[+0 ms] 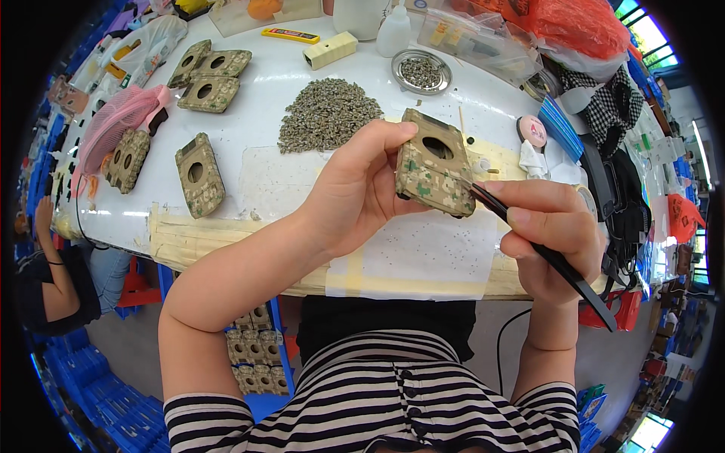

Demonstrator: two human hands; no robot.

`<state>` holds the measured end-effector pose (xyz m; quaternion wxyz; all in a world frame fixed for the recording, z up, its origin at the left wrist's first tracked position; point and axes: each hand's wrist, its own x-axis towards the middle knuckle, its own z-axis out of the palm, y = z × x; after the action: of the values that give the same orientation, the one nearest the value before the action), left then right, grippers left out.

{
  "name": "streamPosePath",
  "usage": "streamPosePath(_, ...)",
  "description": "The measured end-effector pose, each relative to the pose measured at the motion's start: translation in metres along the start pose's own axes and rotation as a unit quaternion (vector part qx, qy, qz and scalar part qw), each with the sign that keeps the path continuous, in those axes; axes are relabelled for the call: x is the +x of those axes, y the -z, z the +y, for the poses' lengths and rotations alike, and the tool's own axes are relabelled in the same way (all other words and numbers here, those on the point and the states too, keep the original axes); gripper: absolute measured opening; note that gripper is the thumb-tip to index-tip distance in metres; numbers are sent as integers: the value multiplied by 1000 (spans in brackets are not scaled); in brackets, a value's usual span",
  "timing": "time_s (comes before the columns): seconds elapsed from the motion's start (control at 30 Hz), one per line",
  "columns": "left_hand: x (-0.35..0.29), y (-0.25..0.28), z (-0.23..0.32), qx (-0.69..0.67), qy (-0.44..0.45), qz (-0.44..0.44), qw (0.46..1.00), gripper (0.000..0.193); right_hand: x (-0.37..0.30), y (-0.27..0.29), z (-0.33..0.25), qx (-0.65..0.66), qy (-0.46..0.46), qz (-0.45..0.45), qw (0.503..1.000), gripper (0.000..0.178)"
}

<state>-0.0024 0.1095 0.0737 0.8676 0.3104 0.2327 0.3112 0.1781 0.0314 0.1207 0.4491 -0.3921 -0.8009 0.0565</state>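
Note:
My left hand grips a camouflage-patterned toy tank hull with a round hole in its top, tilted up over the table. Closed around slim black tweezers, my right hand brings their tip against the hull's near right edge. Whether a small part sits in the tips cannot be made out. Beneath both hands lies a white paper sheet dotted with tiny dark specks. Behind my left hand is a heap of small grey-brown parts. A round metal dish beyond it holds more of them.
Another hull lies to the left, with several more farther back. A pink mesh cloth, a white squeeze bottle and a clear plastic box surround the work area. At far left sits another person.

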Motion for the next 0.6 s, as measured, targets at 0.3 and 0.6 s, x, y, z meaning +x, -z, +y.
streamPosePath(0.3,1,0,0,1,-2,-3,1000,54,-2,2,-1,-3,-14,-23,1000,28)
streamPosePath(0.6,1,0,0,0,3,0,1000,54,-1,1,3,28,1,0,1000,27)
